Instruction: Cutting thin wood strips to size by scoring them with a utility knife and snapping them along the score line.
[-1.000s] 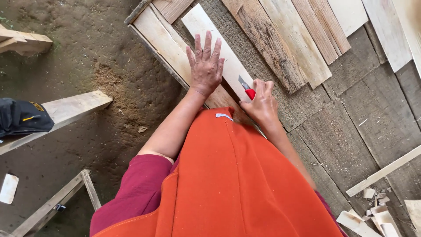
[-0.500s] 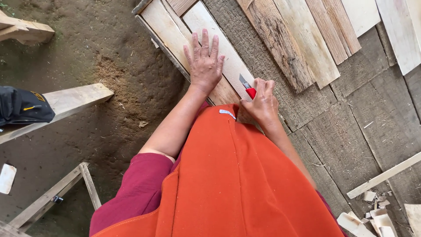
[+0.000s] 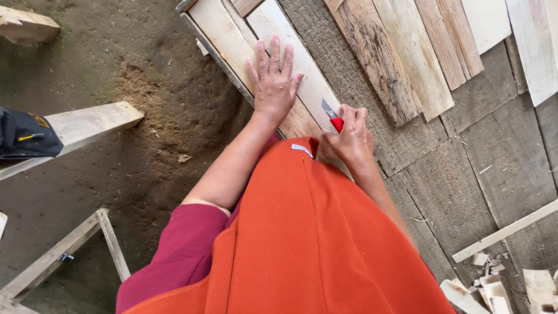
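My left hand [image 3: 274, 78] lies flat, fingers spread, on a pale wooden plank [image 3: 308, 75] that runs diagonally across a rough wooden platform [image 3: 465, 168]. My right hand [image 3: 349, 139] grips a red-handled utility knife [image 3: 332, 116], its blade tip touching the plank's edge just right of my left hand. An orange apron [image 3: 308, 244] and a maroon sleeve [image 3: 174, 256] fill the lower middle of the view.
Several weathered boards [image 3: 401, 52] lie side by side at the top right. A black tool pouch [image 3: 26, 134] rests on a plank [image 3: 87, 125] at left, over a dirt floor with sawdust [image 3: 139, 93]. Wood offcuts [image 3: 494, 285] and a thin strip [image 3: 505, 229] sit at bottom right.
The view shifted slightly. My left hand stays flat on the plank while my right hand keeps the knife against the plank's edge, almost unchanged.
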